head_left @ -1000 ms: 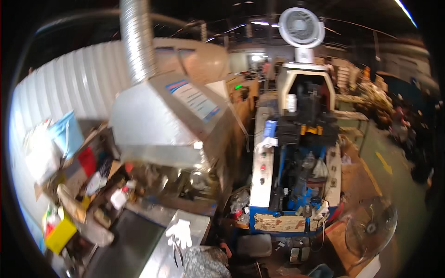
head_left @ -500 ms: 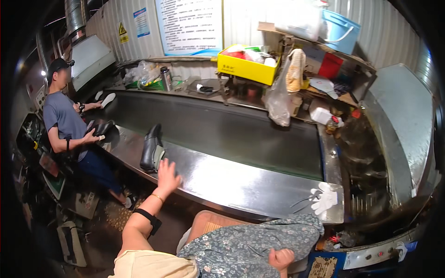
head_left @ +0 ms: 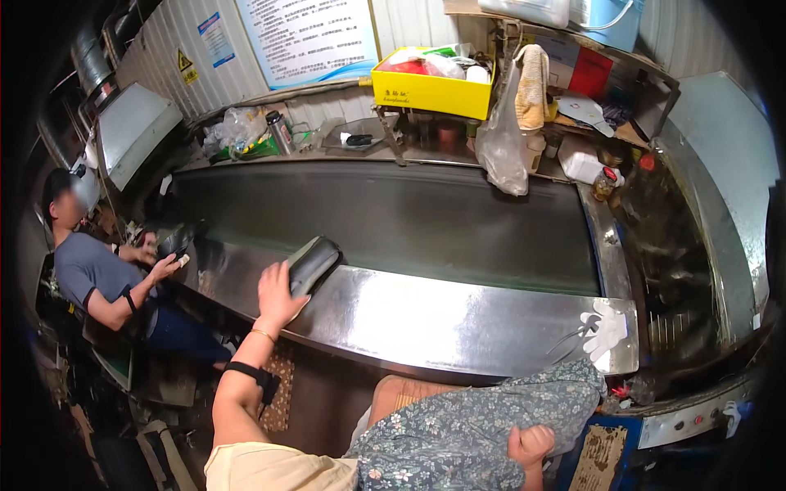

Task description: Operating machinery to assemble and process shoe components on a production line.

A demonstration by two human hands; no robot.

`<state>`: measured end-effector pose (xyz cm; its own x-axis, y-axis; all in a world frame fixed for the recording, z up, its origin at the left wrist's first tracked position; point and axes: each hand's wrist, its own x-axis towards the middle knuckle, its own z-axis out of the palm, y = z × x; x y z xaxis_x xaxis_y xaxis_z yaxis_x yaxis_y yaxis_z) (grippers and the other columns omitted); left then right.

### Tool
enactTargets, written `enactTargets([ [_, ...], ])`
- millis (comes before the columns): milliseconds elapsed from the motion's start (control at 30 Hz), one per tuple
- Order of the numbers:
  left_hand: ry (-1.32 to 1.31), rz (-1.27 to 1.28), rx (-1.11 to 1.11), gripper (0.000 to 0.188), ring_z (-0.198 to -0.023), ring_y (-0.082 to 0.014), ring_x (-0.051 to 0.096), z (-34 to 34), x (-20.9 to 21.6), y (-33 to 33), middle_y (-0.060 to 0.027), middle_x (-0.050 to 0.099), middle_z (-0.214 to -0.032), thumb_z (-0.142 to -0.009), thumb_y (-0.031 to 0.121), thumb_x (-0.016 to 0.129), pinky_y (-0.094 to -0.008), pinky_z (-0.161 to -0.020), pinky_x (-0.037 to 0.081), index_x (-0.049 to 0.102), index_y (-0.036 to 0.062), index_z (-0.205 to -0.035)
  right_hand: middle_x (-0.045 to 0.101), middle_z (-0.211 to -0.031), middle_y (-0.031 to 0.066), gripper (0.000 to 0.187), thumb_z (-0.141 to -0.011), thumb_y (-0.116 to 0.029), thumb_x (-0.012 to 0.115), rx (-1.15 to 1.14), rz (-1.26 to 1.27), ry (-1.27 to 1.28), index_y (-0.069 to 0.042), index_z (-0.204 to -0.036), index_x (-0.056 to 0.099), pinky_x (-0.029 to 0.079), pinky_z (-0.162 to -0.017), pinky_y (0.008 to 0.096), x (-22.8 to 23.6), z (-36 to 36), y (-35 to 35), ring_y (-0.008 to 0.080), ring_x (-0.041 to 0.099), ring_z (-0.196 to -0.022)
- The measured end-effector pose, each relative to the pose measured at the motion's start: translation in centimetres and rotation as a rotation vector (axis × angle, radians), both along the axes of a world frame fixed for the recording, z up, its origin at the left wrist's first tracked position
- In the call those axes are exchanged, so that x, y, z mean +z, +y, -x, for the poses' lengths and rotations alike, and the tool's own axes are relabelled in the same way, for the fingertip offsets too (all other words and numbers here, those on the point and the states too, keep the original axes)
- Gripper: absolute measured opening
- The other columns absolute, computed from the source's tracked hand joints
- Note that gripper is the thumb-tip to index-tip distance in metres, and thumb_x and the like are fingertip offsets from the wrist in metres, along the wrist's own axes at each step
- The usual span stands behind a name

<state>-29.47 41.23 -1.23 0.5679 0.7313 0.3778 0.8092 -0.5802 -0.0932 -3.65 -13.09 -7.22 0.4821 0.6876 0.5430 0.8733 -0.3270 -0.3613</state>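
Note:
My left hand (head_left: 280, 295) is closed on a black shoe (head_left: 314, 263) at the inner edge of the metal ledge (head_left: 426, 319). The shoe lies tilted, its dark rounded end pointing away to the right and a pale greenish strip along its far left side. My palm and fingers hide its near end. My right hand (head_left: 530, 444) is a closed fist above my lap, over the floral apron (head_left: 458, 434); nothing shows in it. A white glove (head_left: 603, 329) lies on the ledge's right end.
A dark conveyor belt (head_left: 426, 221) runs beyond the ledge. At the left a co-worker (head_left: 102, 270) handles another black shoe (head_left: 175, 241). Behind the belt are a yellow box (head_left: 430, 94), a hanging plastic bag (head_left: 502, 159) and a thermos (head_left: 279, 133). Metal hoods stand at both ends.
My left hand has reached the shoe, taken hold of it and turned it, so its dark end swings right. The co-worker's white sole-shaped piece no longer shows in their hand. My view has shifted.

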Motion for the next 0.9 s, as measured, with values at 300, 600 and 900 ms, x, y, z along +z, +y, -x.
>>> enactTargets([
  [300, -0.653, 1.318, 0.026, 0.074, -0.099, -0.0271, 0.066, -0.8, -2.4, -1.7, -0.0176, 0.066, -0.111, -0.077, 0.022, 0.074, -0.0370, -0.087, 0.052, 0.040, -0.0019, -0.139, 0.042, -0.051, 0.0078, 0.038, -0.075, -0.017, 0.073, -0.082, -0.061, 0.029, -0.012, -0.052, 0.042, 0.033, -0.046, 0.0409, 1.2, 0.8, 0.2, 0.0295, 0.046, -0.046],
  [600, -0.565, 2.188, -0.751, 0.068, -0.114, -0.0200, 0.055, -15.0, 4.2, -30.8, -0.0118, 0.057, -0.126, -0.085, 0.023, 0.071, -0.0336, -0.099, 0.044, 0.040, -0.0047, -0.138, 0.046, -0.141, 0.0286, 0.086, -0.089, -0.025, 0.069, 0.049, -0.199, 0.668, -0.006, -0.153, 0.015, 0.046, -0.097, 0.0393, 12.6, 0.3, 4.1, 0.0357, 0.056, -0.121],
  [900, -0.276, 2.085, -1.179, 0.080, -0.106, -0.0170, 0.055, -26.9, 3.5, -38.7, -0.0078, 0.057, -0.118, -0.078, 0.008, 0.078, -0.0309, -0.096, 0.046, 0.034, 0.0061, -0.145, 0.069, -0.108, 0.0171, 0.038, -0.100, -0.019, 0.054, -0.395, -0.289, 0.745, 0.003, -0.130, 0.054, 0.051, -0.084, 0.0296, 9.6, 4.1, -7.5, 0.0178, 0.067, -0.097],
])
